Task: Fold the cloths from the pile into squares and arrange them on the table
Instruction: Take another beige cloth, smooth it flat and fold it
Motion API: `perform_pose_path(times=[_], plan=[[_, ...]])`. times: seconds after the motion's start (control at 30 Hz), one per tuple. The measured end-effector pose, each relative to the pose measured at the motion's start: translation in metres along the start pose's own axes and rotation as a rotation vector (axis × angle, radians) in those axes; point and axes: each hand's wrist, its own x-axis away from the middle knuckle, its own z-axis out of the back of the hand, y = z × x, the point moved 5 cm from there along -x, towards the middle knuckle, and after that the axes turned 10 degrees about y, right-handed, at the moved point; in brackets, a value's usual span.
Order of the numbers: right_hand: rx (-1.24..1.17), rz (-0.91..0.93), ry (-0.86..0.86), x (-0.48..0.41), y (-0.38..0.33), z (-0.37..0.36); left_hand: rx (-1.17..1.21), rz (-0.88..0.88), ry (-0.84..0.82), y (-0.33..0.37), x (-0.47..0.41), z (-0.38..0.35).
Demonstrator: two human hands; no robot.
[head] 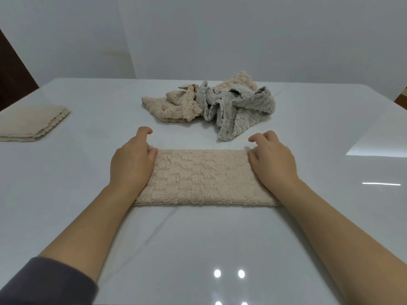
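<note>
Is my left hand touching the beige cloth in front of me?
Touching. The head view shows the left hand holding the left end of the beige cloth, thumb on top.

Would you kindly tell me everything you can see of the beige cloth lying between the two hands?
The beige cloth is a fluffy, towel-like fabric with a ribbed pile, folded into a long rectangle that lies flat on the white table, long side toward the person. The left hand covers its left end and the right hand its right end, thumbs on top; whether the curled fingers pinch it is hidden.
</note>
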Motion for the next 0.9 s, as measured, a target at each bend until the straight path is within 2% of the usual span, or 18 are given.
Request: perform_pose_path(times=[0.07, 0.13, 0.23, 0.3, 0.4, 0.5, 0.6, 0.7, 0.8, 0.9], plan=[[0.113, 0.092, 0.076, 0.001, -0.011, 0.013, -0.022, -0.028, 0.004, 0.001, 0.000, -0.002], [0.051, 0.183, 0.069, 0.003, -0.036, 0.024, -0.025, -0.045, 0.000, 0.001, 0.001, -0.003], [-0.125, 0.327, -0.245, 0.016, -0.087, 0.008, -0.006, -0.037, 0.004, 0.001, 0.001, -0.002], [-0.125, 0.405, -0.428, 0.026, -0.111, -0.016, 0.029, -0.006, 0.004, 0.000, 0.002, -0.001], [-0.062, 0.438, -0.493, 0.033, -0.117, -0.041, 0.230, 0.230, -0.028, -0.008, 0.003, 0.007], [-0.045, 0.455, -0.474, 0.033, -0.115, -0.045, 0.475, 0.555, -0.190, -0.023, 0.002, 0.019], [-0.052, 0.456, -0.463, 0.033, -0.116, -0.045, 0.601, 0.739, -0.450, -0.031, 0.012, 0.033], [-0.057, 0.455, -0.460, 0.033, -0.117, -0.044, 0.608, 0.712, -0.639, -0.033, 0.023, 0.043], [-0.060, 0.446, -0.456, 0.034, -0.116, -0.044, 0.539, 0.653, -0.728, -0.035, 0.028, 0.050], [-0.067, 0.445, -0.455, 0.034, -0.116, -0.044, 0.531, 0.679, -0.801, -0.033, 0.034, 0.053]])
